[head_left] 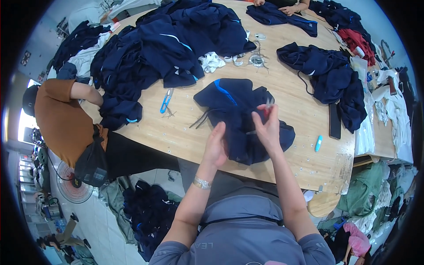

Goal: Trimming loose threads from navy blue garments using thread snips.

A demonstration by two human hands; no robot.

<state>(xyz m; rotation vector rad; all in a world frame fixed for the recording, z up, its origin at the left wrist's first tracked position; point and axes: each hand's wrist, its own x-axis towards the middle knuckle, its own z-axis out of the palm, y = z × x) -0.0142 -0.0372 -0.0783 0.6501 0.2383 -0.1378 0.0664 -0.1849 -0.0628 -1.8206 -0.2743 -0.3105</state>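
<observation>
A navy garment with a bright blue stripe [240,117] lies crumpled on the wooden table in front of me. At its near left edge is my left hand [216,145], fingers stretched out and apparently not gripping the cloth. My right hand [268,128] is over the garment's right part, closed around small red thread snips [266,111] that its fingers partly hide. Dark cords [199,120] stick out from the garment's left side. Blue thread snips [166,100] lie on the table farther left, beside loose thread ends.
A large heap of navy garments [172,39] covers the far left of the table [176,137]. More navy clothes [322,70] lie at right, near a black phone [335,121] and a light-blue marker [318,143]. A co-worker in brown [62,119] stands left; another person's hands [289,9] handle cloth opposite.
</observation>
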